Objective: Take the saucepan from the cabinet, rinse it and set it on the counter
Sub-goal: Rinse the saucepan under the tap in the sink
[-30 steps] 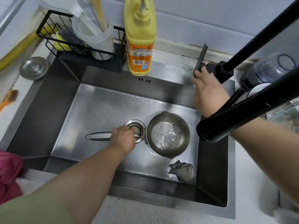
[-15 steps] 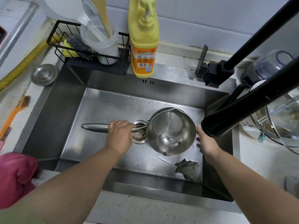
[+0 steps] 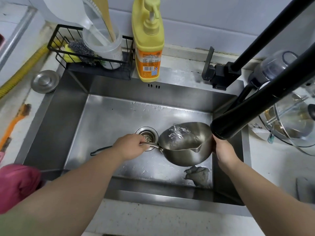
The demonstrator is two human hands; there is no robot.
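A small steel saucepan (image 3: pixel 185 149) hangs tilted over the right part of the steel sink (image 3: pixel 109 116), with water swirling inside it. My left hand (image 3: pixel 131 147) is shut on its long handle, close to the pan body, just in front of the drain strainer (image 3: pixel 147 136). My right hand (image 3: pixel 221 149) grips the pan's right wall under the black faucet spout (image 3: pixel 238 120). No water stream from the spout is visible. The handle's far end is hidden behind my left forearm.
A grey rag (image 3: pixel 197 174) lies in the sink's front right corner. Behind the sink stand a yellow soap bottle (image 3: pixel 148 48), a black wire rack (image 3: pixel 90 53) with scrubbers and a plastic cup, and the faucet lever (image 3: pixel 208 65). A glass lid (image 3: pixel 289 123) rests on the right counter.
My right hand left the faucet lever and came down to the pan's right side. The pan has been lifted off the sink floor and tilted, so the water sloshes to one side.
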